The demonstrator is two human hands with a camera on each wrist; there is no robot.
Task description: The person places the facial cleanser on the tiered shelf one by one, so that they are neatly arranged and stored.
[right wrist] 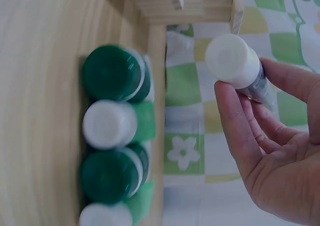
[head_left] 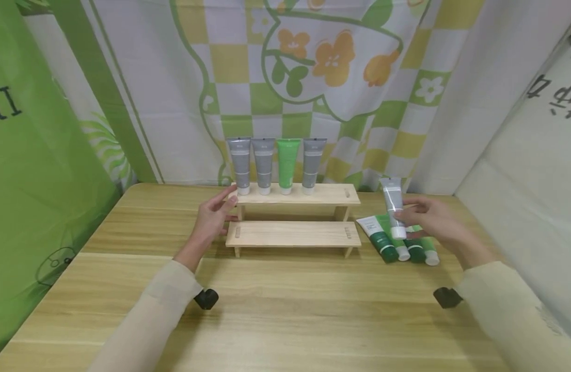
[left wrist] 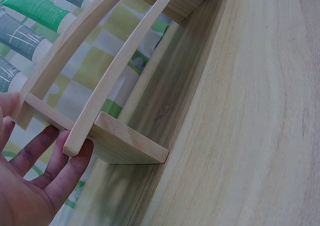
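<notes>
Between the thumb and fingers of the right hand [head_left: 431, 219], closed only to its width, a grey squeeze tube [head_left: 393, 199] is pinched, white cap downward. Just below this grip, four green-toned tubes [head_left: 402, 252] lie side by side. Well leftward, the left hand [head_left: 211, 217], partly spread, grips the end of a pale wooden two-tier stand [head_left: 292, 235], thumb at the upper board, fingers at the lower. Beside that thumb starts an upright row of three grey tubes [head_left: 264, 163] and one bright green tube [head_left: 287, 163]. Beneath both hands stretches a wood-grain tabletop [head_left: 285, 315]; behind them hangs checked, flowered cloth [head_left: 267, 93].
</notes>
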